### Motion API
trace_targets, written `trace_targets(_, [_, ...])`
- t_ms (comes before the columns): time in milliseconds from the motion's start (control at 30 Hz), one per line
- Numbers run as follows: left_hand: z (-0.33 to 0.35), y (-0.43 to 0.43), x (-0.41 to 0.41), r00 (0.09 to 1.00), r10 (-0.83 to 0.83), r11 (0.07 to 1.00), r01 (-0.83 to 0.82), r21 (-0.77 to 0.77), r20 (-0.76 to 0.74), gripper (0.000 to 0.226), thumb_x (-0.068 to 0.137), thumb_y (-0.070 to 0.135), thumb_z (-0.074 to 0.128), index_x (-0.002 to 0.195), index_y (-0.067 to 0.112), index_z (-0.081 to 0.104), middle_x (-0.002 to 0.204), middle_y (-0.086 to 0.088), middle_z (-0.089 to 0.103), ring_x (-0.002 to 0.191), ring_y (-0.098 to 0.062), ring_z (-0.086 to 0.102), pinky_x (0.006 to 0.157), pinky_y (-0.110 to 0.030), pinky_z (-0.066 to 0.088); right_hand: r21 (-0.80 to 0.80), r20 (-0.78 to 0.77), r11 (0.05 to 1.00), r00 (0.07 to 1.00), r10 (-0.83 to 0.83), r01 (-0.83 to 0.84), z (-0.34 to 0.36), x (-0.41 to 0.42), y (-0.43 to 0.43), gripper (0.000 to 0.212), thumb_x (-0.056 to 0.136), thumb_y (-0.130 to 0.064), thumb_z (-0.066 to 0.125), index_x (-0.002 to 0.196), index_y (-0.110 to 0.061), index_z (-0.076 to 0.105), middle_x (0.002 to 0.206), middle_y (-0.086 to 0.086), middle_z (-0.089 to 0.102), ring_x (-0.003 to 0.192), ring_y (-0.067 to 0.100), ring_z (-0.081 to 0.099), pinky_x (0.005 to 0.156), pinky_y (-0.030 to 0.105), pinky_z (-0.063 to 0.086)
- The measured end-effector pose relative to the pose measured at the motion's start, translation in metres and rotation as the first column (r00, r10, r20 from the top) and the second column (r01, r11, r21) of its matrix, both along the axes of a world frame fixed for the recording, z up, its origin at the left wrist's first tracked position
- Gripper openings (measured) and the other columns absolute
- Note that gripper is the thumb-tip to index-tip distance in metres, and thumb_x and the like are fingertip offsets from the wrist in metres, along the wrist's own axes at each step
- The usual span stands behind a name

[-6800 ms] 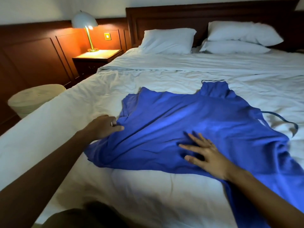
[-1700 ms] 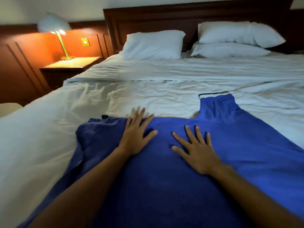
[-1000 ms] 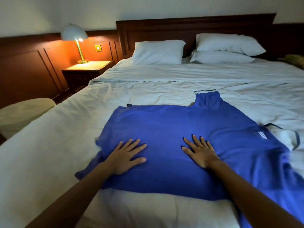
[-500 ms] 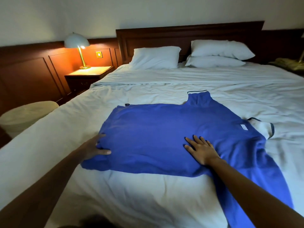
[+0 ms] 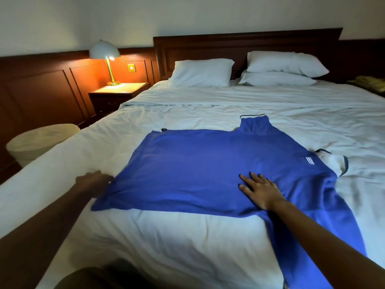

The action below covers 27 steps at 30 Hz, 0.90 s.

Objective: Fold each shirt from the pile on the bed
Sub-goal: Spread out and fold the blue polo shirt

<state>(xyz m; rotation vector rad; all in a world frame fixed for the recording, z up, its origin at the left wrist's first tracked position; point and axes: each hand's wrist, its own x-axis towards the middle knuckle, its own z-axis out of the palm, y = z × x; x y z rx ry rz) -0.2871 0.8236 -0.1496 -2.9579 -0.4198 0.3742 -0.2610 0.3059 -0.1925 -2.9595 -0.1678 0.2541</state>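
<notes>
A blue shirt lies spread flat across the white bed. One sleeve points toward the pillows, and the white collar lies at the right. My left hand, blurred by motion, grips the shirt's left edge near its lower corner. My right hand presses flat on the shirt's middle with the fingers spread. The rest of the shirt trails under my right forearm toward the bed's near right edge.
Three white pillows lean on the dark wooden headboard. A lit lamp stands on the nightstand at the left. A pale round basket sits on the floor beside the bed.
My left hand has left the top of the shirt, gone to its left edge and taken hold there. The right hand stays pressed on the cloth. The shirt lies flatter than before.
</notes>
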Motion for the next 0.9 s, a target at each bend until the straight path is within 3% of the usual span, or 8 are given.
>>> trace_targets(67, [0.013, -0.024, 0.006, 0.998, -0.008, 0.992, -0.001, 0.129, 0.070, 0.044, 0.100, 0.042, 0.048, 0.143, 0.033, 0.044, 0.149, -0.008, 0.032, 0.136, -0.032, 0.036, 0.111, -0.047, 0.034, -0.003, 0.002, 1.000, 1.000, 0.004, -0.004, 0.001, -0.002, -0.001, 0.058, 0.101, -0.060, 0.024, 0.155, -0.043, 0.016, 0.165, -0.003, 0.010, 0.152, 0.025, 0.007, 0.122, 0.042, 0.007])
trace_targets(167, [0.011, -0.075, 0.021, 0.956, -0.138, 0.982, 0.167, -0.093, 0.258, 0.051, 0.098, 0.049, 0.047, 0.145, 0.027, 0.045, 0.153, -0.007, 0.035, 0.140, -0.031, 0.035, 0.114, -0.048, 0.033, 0.014, 0.025, 0.999, 0.999, 0.033, -0.034, 0.003, -0.008, -0.001, 0.058, 0.101, -0.060, 0.025, 0.155, -0.042, 0.017, 0.165, -0.001, 0.011, 0.152, 0.025, 0.008, 0.122, 0.043, 0.007])
trace_targets(233, [0.002, -0.120, 0.026, 0.905, -0.276, 0.901, 0.361, -0.241, 0.324, 0.066, 0.092, 0.068, 0.044, 0.148, 0.033, 0.043, 0.162, 0.002, 0.028, 0.151, -0.022, 0.021, 0.122, -0.045, 0.019, 0.002, 0.031, 0.999, 0.998, 0.046, -0.046, 0.004, -0.016, -0.006, 0.065, 0.095, -0.070, 0.013, 0.155, -0.044, 0.015, 0.166, -0.001, 0.009, 0.152, 0.025, 0.007, 0.121, 0.043, 0.005])
trace_targets(333, [-0.015, -0.190, 0.024, 0.872, -0.409, 0.773, 0.488, -0.406, 0.270, 0.092, 0.074, 0.094, 0.021, 0.151, 0.046, 0.031, 0.167, 0.012, 0.008, 0.155, -0.015, 0.001, 0.125, -0.043, -0.001, -0.089, 0.056, 0.994, 0.996, 0.071, -0.066, -0.001, -0.026, -0.027, 0.118, 0.052, -0.090, -0.031, 0.154, -0.047, 0.007, 0.166, 0.000, 0.003, 0.152, 0.027, 0.002, 0.120, 0.046, 0.003])
trace_targets(467, [-0.050, -0.206, 0.022, 0.873, -0.438, 0.782, 0.487, -0.390, 0.212, 0.109, 0.052, 0.105, -0.004, 0.150, 0.059, 0.013, 0.167, 0.017, -0.001, 0.154, -0.013, -0.006, 0.124, -0.045, -0.006, -0.096, 0.118, 0.991, 0.989, -0.086, 0.098, -0.005, -0.040, -0.084, 0.127, 0.039, -0.086, -0.043, 0.154, -0.048, -0.001, 0.166, 0.000, 0.000, 0.153, 0.024, 0.001, 0.122, 0.042, 0.003])
trace_targets(667, [-0.050, -0.134, 0.033, 0.983, -0.177, 0.937, 0.184, -0.296, 0.050, 0.089, 0.071, 0.095, 0.012, 0.151, 0.058, 0.000, 0.167, 0.011, -0.013, 0.154, -0.032, -0.011, 0.120, -0.062, -0.004, -0.128, 0.079, 0.953, 0.961, -0.266, 0.275, -0.012, -0.033, -0.159, 0.122, 0.046, -0.087, -0.039, 0.153, -0.050, 0.008, 0.165, -0.002, 0.008, 0.149, 0.031, 0.013, 0.117, 0.046, 0.020])
trace_targets(800, [-0.035, -0.128, 0.040, 0.993, -0.088, 0.977, 0.071, -0.199, -0.075, 0.095, 0.074, 0.097, 0.018, 0.155, 0.052, -0.001, 0.167, 0.004, -0.014, 0.152, -0.043, -0.005, 0.116, -0.070, 0.003, -0.043, 0.058, 0.930, 0.930, -0.363, 0.366, 0.004, -0.031, -0.155, 0.073, 0.090, -0.073, 0.011, 0.155, -0.039, 0.017, 0.163, 0.007, 0.014, 0.150, 0.031, 0.013, 0.119, 0.048, 0.016])
trace_targets(900, [-0.023, -0.156, 0.035, 0.985, -0.171, 0.950, 0.170, -0.261, 0.020, 0.092, 0.083, 0.086, 0.024, 0.159, 0.036, 0.014, 0.168, 0.002, -0.001, 0.154, -0.033, 0.000, 0.121, -0.060, 0.003, 0.001, 0.181, 0.962, 0.946, -0.269, 0.273, 0.013, -0.039, -0.132, 0.069, 0.095, -0.067, 0.025, 0.155, -0.032, 0.025, 0.164, 0.005, 0.016, 0.152, 0.030, 0.005, 0.120, 0.046, 0.009])
